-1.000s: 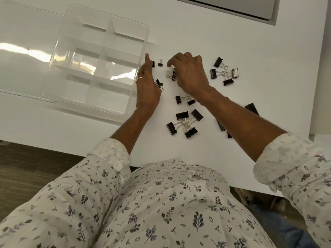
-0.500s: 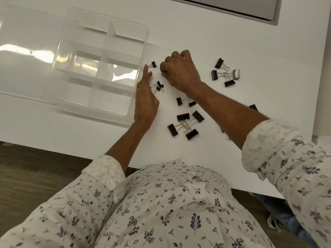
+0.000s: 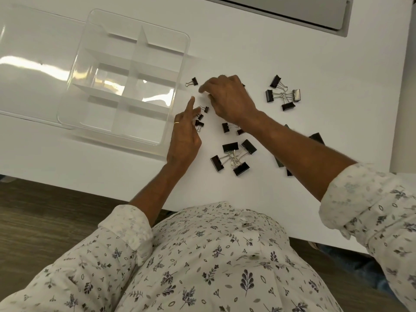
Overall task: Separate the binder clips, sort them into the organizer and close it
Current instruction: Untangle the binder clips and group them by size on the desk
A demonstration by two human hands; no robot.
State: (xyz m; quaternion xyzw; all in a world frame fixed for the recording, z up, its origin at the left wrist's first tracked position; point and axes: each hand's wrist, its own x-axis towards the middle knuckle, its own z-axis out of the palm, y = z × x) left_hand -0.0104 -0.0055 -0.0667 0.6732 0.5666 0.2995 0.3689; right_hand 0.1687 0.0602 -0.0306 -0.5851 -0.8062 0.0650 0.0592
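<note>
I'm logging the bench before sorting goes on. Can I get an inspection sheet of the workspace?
Surface: white table, clips loose on it.
Job's things: clear organizer, compartments empty, lid flat to its left; linked clips in clusters; one small clip alone; others part hidden under the right forearm.
Clutter: nothing seen.
Hands: left hand fingers mostly straight, beside small clips; right hand curled, contents unclear.
Cables: nothing seen.
Surroundings: wood floor; grey panel at the table's far edge.
</note>
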